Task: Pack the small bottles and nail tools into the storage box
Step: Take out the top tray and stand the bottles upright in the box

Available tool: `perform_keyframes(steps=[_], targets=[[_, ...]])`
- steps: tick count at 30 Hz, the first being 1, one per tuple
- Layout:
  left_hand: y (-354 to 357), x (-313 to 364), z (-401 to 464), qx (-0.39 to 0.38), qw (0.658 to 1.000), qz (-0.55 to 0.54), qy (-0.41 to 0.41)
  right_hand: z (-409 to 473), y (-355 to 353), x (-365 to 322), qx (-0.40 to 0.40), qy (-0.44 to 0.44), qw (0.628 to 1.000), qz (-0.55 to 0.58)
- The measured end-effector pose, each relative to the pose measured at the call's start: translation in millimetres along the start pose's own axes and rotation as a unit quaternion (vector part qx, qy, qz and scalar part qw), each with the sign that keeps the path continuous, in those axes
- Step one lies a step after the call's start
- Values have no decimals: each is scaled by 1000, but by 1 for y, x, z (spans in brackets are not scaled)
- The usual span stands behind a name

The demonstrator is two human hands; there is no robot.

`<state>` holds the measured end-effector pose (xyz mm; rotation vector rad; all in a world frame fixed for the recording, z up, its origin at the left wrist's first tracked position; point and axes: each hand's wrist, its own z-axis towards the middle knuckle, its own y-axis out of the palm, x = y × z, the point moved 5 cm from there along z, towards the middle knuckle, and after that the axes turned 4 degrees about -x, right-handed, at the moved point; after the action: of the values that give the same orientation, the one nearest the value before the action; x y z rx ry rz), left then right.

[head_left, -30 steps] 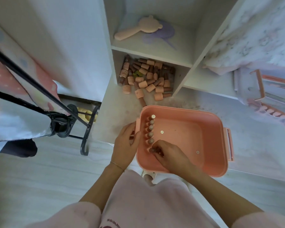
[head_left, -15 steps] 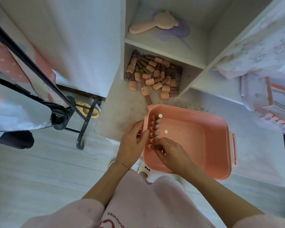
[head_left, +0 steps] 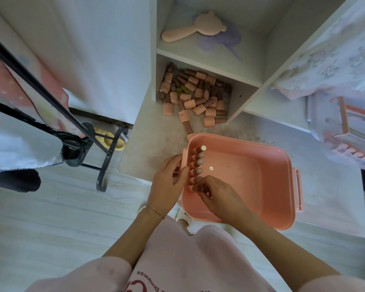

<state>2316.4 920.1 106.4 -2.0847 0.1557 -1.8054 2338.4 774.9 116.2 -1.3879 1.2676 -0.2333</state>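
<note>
Six small bottles (head_left: pixel 199 162) in storage box (head_left: pixel 268 165); shirt lettering (head_left: pixel 150 281) unreadable.

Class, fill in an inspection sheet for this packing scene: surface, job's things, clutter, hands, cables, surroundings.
Surface: pale tabletop, stained near the box.
Job's things: pink storage box open, a row of small bottles along its left wall; a pile of loose bottles in the lower shelf cubby, spilling onto the table.
Clutter: pink bear-shaped brush and a purple item on the upper shelf.
Hands: left hand grips the box's left wall; right hand sets a bottle into the row.
Cables: nothing seen.
Surroundings: black metal rack with hanging fabric at left; wood-look floor.
</note>
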Motion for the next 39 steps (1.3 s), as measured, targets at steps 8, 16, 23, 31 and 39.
perform_keyframes(steps=[8, 16, 23, 31, 39], targets=[[0, 0, 0, 3, 1000, 7, 6, 0, 3, 5, -18, 1, 1000, 4], [0, -1, -1, 6, 1000, 5, 4, -8, -5, 20, -7, 25, 1000, 10], [-1, -2, -2, 6, 1000, -3, 1, -2, 14, 52, -158, 112, 980, 36], [-1, -1, -2, 11, 1000, 5, -6, 13, 29, 62, -107, 151, 975, 126], [0, 1, -2, 6, 1000, 26, -7, 24, 29, 61, -69, 112, 980, 148]])
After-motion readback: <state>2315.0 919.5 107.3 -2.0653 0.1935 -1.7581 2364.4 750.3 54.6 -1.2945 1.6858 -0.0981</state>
